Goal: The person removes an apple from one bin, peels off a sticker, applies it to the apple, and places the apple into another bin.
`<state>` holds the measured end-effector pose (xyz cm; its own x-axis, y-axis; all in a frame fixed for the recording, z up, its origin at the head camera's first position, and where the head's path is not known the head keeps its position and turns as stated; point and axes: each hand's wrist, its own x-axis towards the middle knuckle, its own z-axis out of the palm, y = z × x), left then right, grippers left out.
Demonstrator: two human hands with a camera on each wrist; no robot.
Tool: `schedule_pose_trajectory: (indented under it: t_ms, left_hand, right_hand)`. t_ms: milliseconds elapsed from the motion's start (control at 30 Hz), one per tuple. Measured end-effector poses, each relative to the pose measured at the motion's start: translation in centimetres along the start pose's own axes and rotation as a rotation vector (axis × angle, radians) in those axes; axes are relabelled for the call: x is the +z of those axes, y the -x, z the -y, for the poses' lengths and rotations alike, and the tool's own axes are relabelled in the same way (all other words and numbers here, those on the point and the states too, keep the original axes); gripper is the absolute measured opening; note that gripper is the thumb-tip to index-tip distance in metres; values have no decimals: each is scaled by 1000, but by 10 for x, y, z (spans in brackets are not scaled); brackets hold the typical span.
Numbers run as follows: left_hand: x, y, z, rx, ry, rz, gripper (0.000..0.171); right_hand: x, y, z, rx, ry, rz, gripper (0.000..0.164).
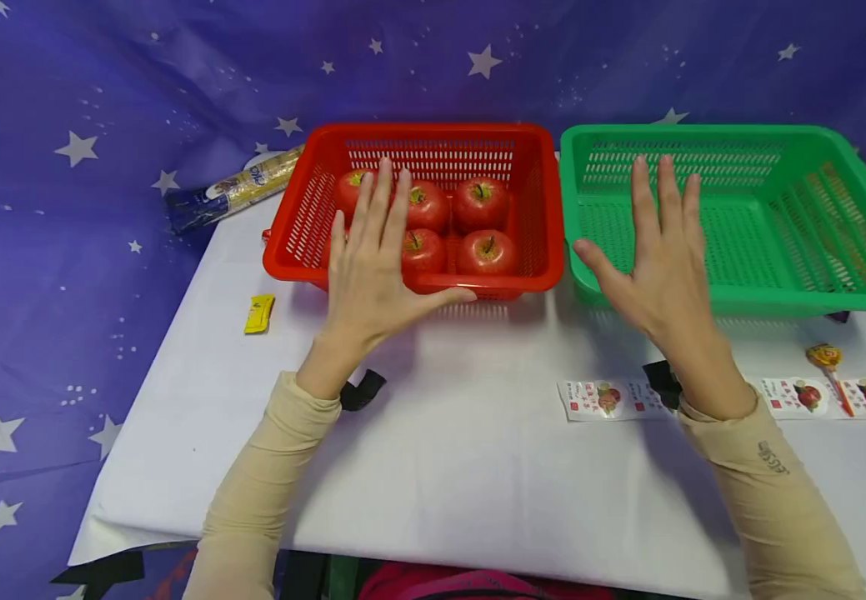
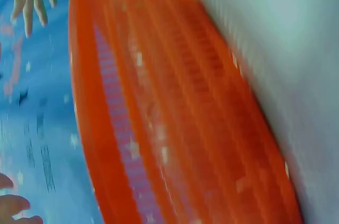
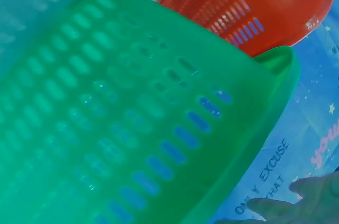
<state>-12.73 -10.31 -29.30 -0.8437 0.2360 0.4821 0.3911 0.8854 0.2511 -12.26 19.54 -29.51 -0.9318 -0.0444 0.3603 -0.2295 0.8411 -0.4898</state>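
My left hand (image 1: 372,275) is held above the near left part of a red plastic basket (image 1: 553,200), fingers straight and thumb spread out to the right. Several red apples (image 1: 481,204) sit in that basket, some partly hidden behind the hand. Over the near left side of a green plastic basket (image 1: 800,302), my right hand (image 1: 665,267) is spread, with its fingers pointing away from me. Nothing is held in either hand. The left wrist view shows the red basket's slotted side (image 2: 175,107) up close; the right wrist view shows the green one's (image 3: 106,107).
A yellow wrapped sweet (image 1: 258,314) lies left of the red basket, and a pasta packet (image 1: 237,190) lies behind it. A strip of apple-printed labels (image 1: 601,400) runs along the right under a lollipop (image 1: 825,358). Behind hangs a purple star-patterned cloth (image 1: 417,58).
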Motion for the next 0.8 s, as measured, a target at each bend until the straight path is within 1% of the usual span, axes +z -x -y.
schedule_pose_trajectory:
  t_ms: [33, 67, 133, 200, 267, 333, 367, 433, 500, 600, 667, 733, 800]
  left_hand:
    - [-4, 1, 6, -25, 14, -2, 131]
    - [-7, 1, 12, -56, 28, 11, 132]
    - [-15, 0, 25, -133, 45, 57, 132]
    - [-24, -2, 40, -226, 59, 129, 131]
    - [-33, -3, 55, -301, 64, 206, 130]
    - [-42, -2, 70, -360, 70, 292, 129]
    - [-44, -2, 77, -377, 75, 330, 128]
    - [-48, 0, 91, -395, 91, 389, 126]
    - [-48, 0, 103, -410, 120, 431, 125]
    - [-46, 0, 120, -429, 167, 474, 123]
    - [-45, 1, 128, -447, 189, 496, 122]
    - [-43, 1, 134, -455, 208, 506, 122]
    - [-41, 2, 136, -459, 215, 505, 122]
  right_hand:
    - [1, -2, 2, -44, -38, -32, 92]
    - [2, -5, 4, -88, -75, -59, 91]
    - [2, -11, 9, -167, -140, -92, 88]
    - [2, -19, 18, -221, -196, -81, 83]
    - [3, -28, 27, -245, -229, -35, 78]
    - [5, -37, 36, -249, -236, 42, 76]
    - [6, -42, 40, -240, -234, 94, 76]
    - [11, -53, 47, -226, -218, 198, 74]
    - [17, -64, 51, -183, -206, 323, 73]
    - [29, -81, 56, -93, -179, 503, 72]
    - [39, -91, 58, -39, -145, 616, 74]
    - [49, -97, 60, -15, -92, 715, 76]
    - [58, -101, 61, -4, -31, 797, 81]
